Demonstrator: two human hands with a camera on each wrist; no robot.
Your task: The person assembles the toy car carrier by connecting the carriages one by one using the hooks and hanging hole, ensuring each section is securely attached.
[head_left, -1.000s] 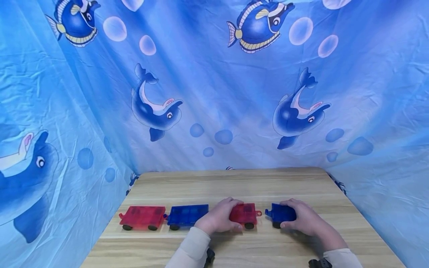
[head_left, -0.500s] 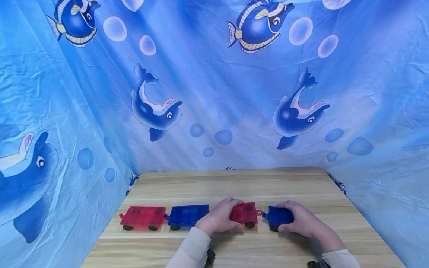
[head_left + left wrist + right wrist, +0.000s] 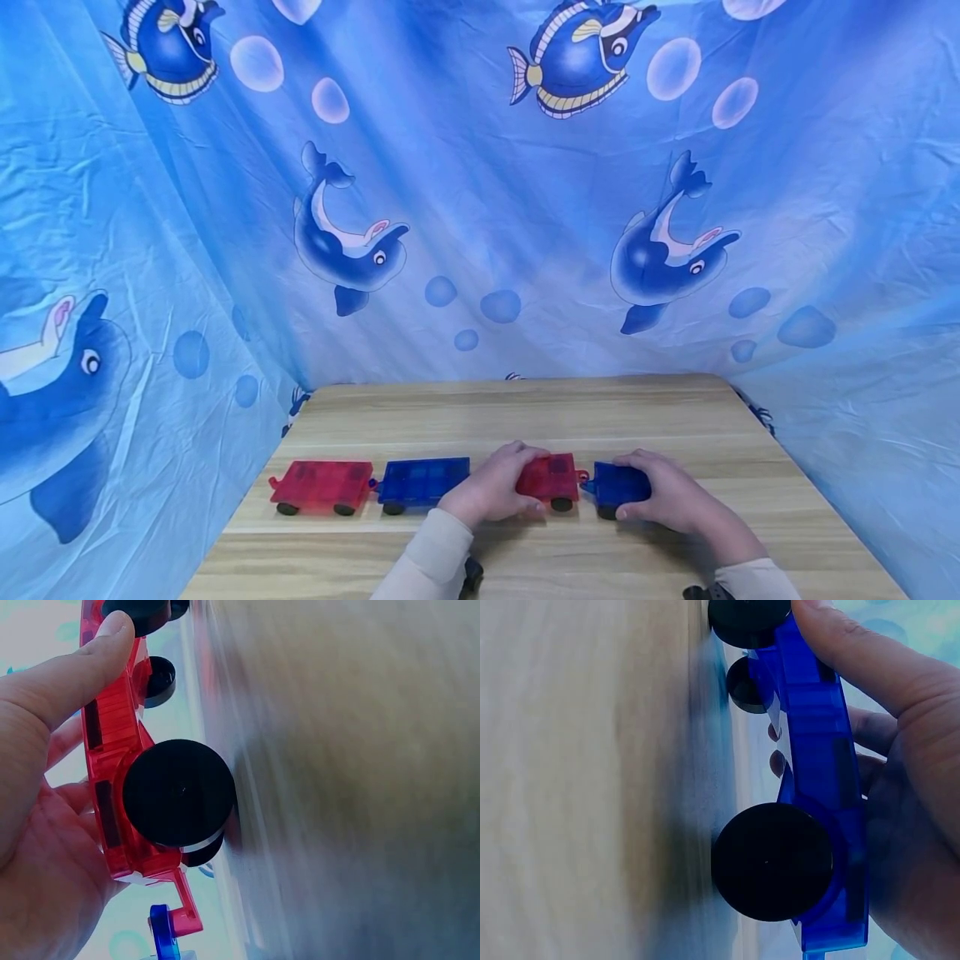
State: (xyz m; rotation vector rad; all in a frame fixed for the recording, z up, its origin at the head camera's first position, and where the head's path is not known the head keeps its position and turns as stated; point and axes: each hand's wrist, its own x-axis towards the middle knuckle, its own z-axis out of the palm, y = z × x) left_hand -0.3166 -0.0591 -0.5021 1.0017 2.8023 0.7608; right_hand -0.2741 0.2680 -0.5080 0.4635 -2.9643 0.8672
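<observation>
In the head view my left hand (image 3: 491, 485) grips a translucent red toy train car (image 3: 553, 477) from above, thumb on the near side. The left wrist view shows its black wheel (image 3: 178, 793) and its red hook (image 3: 187, 911) at a blue ring (image 3: 161, 930). My right hand (image 3: 670, 493) holds a blue toy train car (image 3: 617, 486) by its right part. That car's hook (image 3: 588, 486) meets the red car's ring; whether it sits inside is too small to tell. In the right wrist view the blue car's wheels (image 3: 772, 861) are near the table surface.
On the wooden table (image 3: 517, 412), a red car (image 3: 326, 483) and a blue car (image 3: 425, 481) stand in line on the left, joined hook to ring. A blue sea-pattern cloth (image 3: 480, 208) hangs behind and at both sides.
My right hand has moved left with its blue car, closing the gap to the red car's ring. The left hand and the other cars have shifted very slightly right.
</observation>
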